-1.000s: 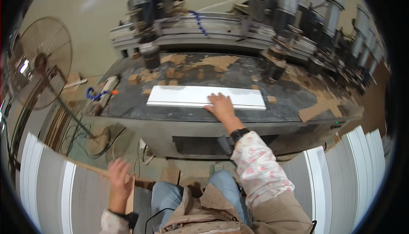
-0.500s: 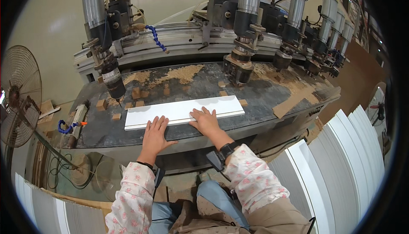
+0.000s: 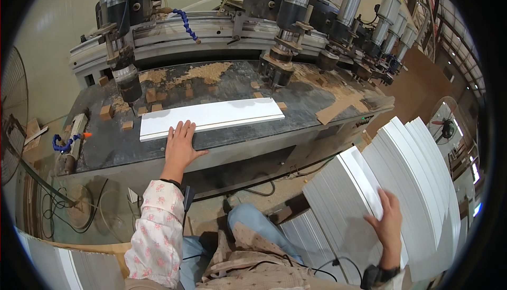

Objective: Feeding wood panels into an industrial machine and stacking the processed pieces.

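A long white board (image 3: 222, 117) lies on the dark bench of the drilling machine, against small wooden blocks. My left hand (image 3: 180, 141) rests on its near edge toward the left end, fingers stretched out and thumb apart. Off to the right, my right hand (image 3: 388, 217) reaches over a white panel (image 3: 360, 171) on top of a stack. Its thumb and fingers are apart with nothing between them; whether it touches the panel I cannot tell. Above the board's left end stands a drill head (image 3: 128, 85), and another drill head (image 3: 277, 67) is behind its right end.
Sawdust (image 3: 208, 72) and wooden blocks (image 3: 106, 112) are scattered over the bench. More stacked white panels (image 3: 417, 168) stand at the right. A blue flexible hose (image 3: 186, 25) hangs over the bench. At the far left is a standing fan (image 3: 15, 110), with cables (image 3: 53, 219) on the floor.
My right hand has left the board and moved right to the stacked panels. My left hand stays on the board. The view has shifted to the right.
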Available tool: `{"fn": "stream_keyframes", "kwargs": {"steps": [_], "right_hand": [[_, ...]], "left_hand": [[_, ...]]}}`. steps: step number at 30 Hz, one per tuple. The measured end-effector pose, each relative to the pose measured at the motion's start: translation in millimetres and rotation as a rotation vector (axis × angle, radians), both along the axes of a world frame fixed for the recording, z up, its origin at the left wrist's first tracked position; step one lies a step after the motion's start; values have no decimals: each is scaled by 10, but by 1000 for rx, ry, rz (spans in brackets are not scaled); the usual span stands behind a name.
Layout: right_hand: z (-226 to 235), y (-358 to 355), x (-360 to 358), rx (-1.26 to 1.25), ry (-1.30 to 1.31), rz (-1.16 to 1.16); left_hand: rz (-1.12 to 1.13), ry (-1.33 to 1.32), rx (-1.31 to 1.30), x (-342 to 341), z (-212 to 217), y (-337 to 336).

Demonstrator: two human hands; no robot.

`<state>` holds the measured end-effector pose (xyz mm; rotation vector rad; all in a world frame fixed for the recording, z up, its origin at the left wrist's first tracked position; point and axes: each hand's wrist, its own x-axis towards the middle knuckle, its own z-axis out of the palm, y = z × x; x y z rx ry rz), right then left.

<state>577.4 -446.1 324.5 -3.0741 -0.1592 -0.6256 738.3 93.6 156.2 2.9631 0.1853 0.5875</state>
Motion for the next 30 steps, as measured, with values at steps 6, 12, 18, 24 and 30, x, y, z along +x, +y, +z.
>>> {"fn": "stream_keyframes", "kwargs": {"steps": [6, 12, 18, 24, 30], "right_hand": [[-675, -538, -496, -81, -121, -218], [-790, -158, -58, -115, -252, 38], [-272, 1027, 638, -40, -272, 579], [-552, 2261, 1782, 147, -136, 963], [-1383, 3122, 2427, 178, -212, 1113]], "left_hand": [[-19, -10, 9, -29, -19, -40], [-62, -228, 64, -264, -168, -57], [-120, -283, 180, -912, -47, 122], [-135, -280, 322, -2185, 521, 569], [62, -37, 597, -3582, 1278, 307]]}}
